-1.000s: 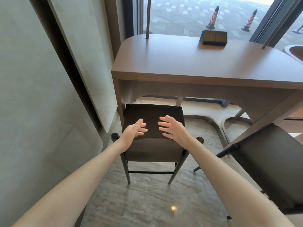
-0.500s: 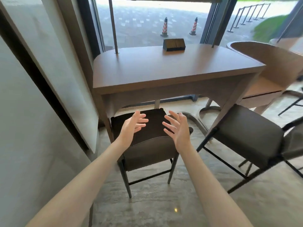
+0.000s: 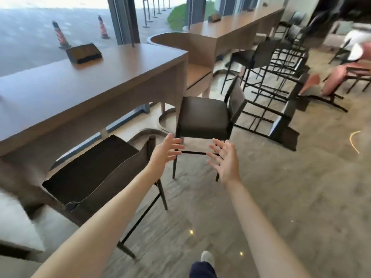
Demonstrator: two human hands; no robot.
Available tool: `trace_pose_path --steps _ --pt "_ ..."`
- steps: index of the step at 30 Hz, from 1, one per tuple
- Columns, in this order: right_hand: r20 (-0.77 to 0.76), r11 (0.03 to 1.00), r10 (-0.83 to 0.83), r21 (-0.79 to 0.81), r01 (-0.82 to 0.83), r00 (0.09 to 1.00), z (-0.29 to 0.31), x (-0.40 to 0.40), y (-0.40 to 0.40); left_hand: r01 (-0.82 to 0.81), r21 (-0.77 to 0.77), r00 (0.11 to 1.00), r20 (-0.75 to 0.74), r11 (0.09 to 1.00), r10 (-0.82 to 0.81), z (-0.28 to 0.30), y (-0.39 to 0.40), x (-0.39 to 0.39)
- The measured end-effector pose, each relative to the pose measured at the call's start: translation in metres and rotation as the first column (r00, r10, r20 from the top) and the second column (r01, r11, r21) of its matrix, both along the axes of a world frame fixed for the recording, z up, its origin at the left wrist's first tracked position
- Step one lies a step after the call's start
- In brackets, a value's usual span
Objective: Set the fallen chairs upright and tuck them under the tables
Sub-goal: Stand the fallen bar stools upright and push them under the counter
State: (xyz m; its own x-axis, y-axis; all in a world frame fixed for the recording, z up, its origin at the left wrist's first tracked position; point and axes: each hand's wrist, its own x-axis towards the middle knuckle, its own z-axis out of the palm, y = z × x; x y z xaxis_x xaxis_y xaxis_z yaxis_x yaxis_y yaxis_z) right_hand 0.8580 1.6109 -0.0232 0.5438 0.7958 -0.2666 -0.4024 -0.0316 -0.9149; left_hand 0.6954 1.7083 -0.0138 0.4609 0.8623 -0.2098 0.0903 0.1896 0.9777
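Note:
A dark stool stands upright with its seat partly under the long wooden table at the left. A second dark chair stands upright by the table's right end, out in the open floor. Behind it another dark chair lies on its side. My left hand and my right hand are both raised with fingers spread, empty, a little short of the second chair's front rail.
A dark box sits on the table. A second wooden counter runs back right with several tall black stools. Pink chairs lie at the far right. My foot is on the stone floor.
The view has swung right, away from the tucked stool. Both hands have left that stool's seat and now hover open toward the second chair.

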Motion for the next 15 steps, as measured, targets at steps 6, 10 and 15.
trace_pose_path --steps 6,10,15 --pt "-0.032 0.957 -0.289 -0.023 0.289 0.957 -0.007 0.068 -0.077 0.282 0.024 0.959 0.022 0.959 -0.282 0.002 -0.050 0.096" --pt "-0.020 0.920 -0.391 -0.024 0.391 0.920 -0.006 0.106 -0.105 0.366 -0.013 0.930 0.051 0.931 -0.365 0.004 -0.067 0.144" --pt "-0.040 0.887 -0.461 -0.021 0.460 0.887 -0.008 0.157 -0.117 0.421 -0.023 0.907 0.038 0.907 -0.420 0.000 -0.072 0.205"
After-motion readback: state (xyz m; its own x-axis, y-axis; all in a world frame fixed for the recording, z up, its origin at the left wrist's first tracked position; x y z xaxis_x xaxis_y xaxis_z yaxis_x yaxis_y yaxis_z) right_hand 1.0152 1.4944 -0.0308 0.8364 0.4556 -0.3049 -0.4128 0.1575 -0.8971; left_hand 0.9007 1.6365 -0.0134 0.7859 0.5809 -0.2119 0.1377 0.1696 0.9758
